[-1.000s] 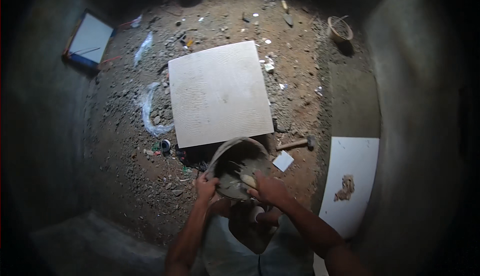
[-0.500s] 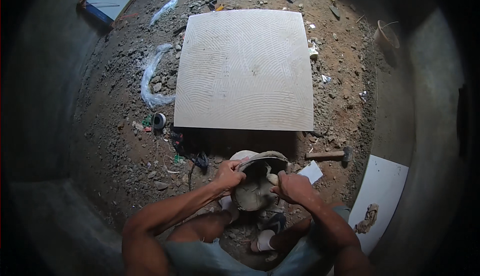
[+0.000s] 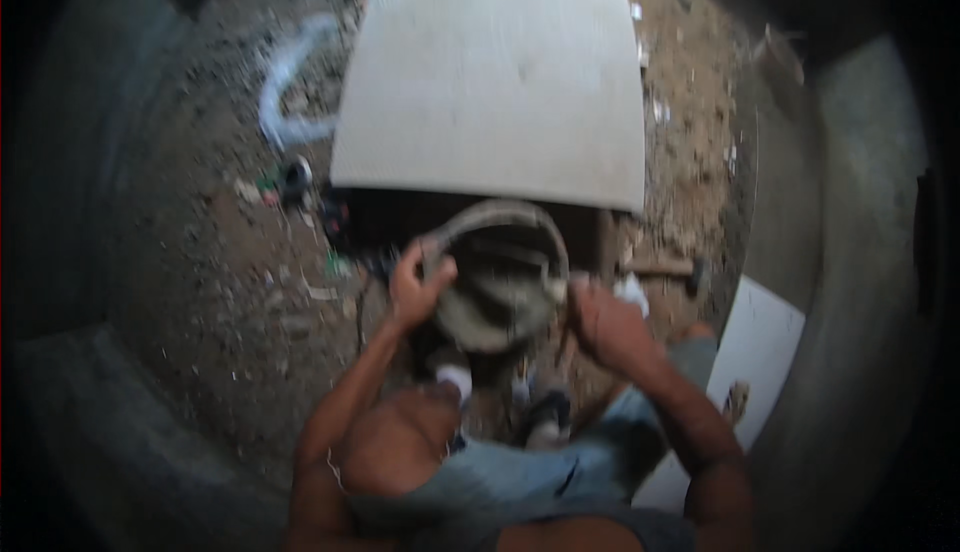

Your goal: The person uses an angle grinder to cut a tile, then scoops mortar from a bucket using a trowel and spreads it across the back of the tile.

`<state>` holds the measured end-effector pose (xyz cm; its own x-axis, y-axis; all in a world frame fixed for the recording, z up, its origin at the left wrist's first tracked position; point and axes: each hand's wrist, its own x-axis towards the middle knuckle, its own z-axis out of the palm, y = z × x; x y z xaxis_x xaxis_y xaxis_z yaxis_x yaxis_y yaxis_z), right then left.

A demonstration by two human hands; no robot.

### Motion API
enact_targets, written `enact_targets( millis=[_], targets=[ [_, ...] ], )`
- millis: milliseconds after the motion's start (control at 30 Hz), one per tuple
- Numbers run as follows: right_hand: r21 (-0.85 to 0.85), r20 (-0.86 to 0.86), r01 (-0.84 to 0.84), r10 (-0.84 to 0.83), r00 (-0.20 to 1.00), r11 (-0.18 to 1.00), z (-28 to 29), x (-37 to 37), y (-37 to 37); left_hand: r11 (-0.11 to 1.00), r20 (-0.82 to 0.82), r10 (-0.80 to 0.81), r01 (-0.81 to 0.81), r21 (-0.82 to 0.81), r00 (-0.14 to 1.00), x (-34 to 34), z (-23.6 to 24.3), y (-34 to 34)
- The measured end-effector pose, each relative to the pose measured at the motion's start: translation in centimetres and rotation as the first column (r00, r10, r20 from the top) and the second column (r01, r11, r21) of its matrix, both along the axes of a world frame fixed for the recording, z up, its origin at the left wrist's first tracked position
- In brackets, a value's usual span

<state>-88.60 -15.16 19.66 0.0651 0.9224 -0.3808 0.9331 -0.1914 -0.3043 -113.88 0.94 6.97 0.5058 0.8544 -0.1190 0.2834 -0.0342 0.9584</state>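
A mortar-smeared bucket is tipped between my hands, its dark opening turned toward me. My left hand is closed on its left rim. On the right side my right hand grips a trowel by its handle; the blade reaches into the bucket, blurred by motion. Grey paste coats the bucket's inner wall. Just beyond the bucket lies a large pale square tile, raised above the ground along its near edge, with comb-like ridges over its upper face in the earlier frame.
A hammer lies right of the bucket. A white panel with a lump of mortar on it rests at the lower right. Crumpled clear plastic and a tape roll lie on the rubble at left. Another bucket stands far right.
The view has tilted lower, so the tile appears higher up. The bucket is tipped more toward me, and my left hand has shifted along its left side. The trowel stays in my right hand.
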Motion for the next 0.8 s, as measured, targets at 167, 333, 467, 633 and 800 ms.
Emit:
enact_targets(
  millis=[167,333,467,633,800],
  targets=[
    [-0.165,0.102,0.064,-0.047,0.994,0.984,4.2,0.6,-0.8,0.972,0.168,0.229,-0.216,-0.092,0.959,0.7,-3.2,-1.1],
    [-0.178,0.165,-0.019,0.049,0.985,0.984,6.6,1.6,1.5,0.966,0.306,0.216,-0.158,-0.202,0.927,1.2,-3.3,-0.7],
    [-0.318,0.207,-0.031,0.101,0.973,0.948,5.9,1.8,1.6,0.940,0.350,0.284,-0.188,-0.286,0.893,1.0,-3.2,0.3],
    [-0.355,0.093,0.030,0.004,0.996,0.934,3.0,1.2,-2.0,0.903,0.362,0.346,-0.203,-0.378,0.866,0.2,-4.5,0.3],
    [-0.454,-0.164,0.345,-0.457,0.874,0.822,0.7,-4.2,-6.0,0.879,0.369,0.404,-0.244,-0.409,0.837,-0.1,-5.1,-0.3]
  ],
)
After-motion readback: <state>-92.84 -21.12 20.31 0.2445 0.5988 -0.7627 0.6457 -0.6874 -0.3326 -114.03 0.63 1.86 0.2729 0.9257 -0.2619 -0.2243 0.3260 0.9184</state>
